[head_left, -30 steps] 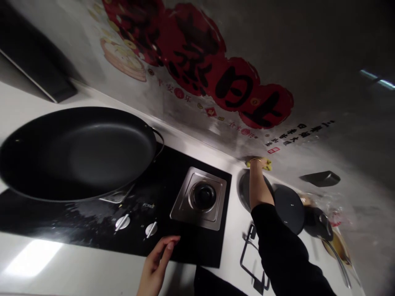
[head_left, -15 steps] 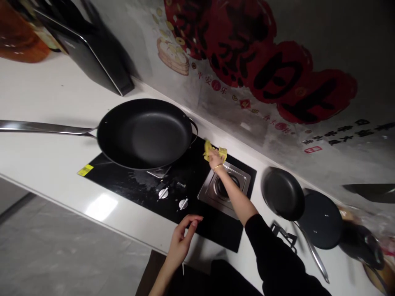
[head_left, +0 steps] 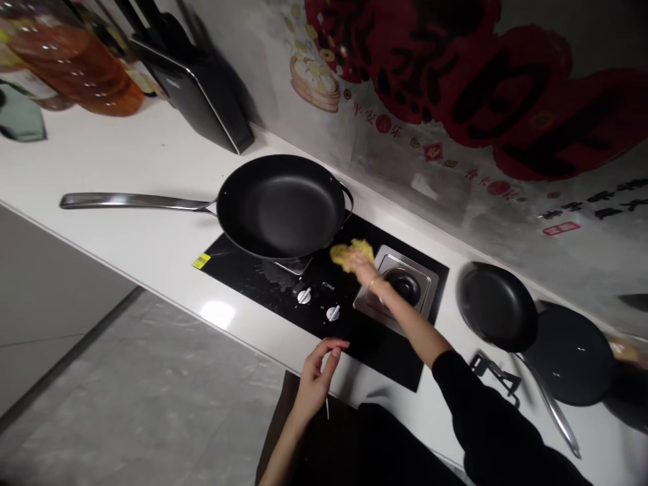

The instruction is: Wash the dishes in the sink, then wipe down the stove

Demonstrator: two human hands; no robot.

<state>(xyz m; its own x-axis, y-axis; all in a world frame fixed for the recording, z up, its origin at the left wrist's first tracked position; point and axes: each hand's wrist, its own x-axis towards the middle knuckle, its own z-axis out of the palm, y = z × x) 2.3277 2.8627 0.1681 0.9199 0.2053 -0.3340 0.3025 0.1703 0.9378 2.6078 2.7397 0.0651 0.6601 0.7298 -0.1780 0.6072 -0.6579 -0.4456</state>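
Cloth [head_left: 342,256] is gripped by the right hand [head_left: 361,264], fingers closed over it, finger detail blurred; cloth is bunched on the black hob [head_left: 387,354], between the big pan [head_left: 283,209] and the burner [head_left: 406,283], its edges spread out past the fingers; the burner is partly crossed by the right forearm; nothing is seen held in the left hand [head_left: 316,379], which is half open, fingers loosely curled, a gap left behind the thumb, tip contact not tellable; it is placed by the hob's front edge, near the knobs [head_left: 333,313], cloth untouched by it.
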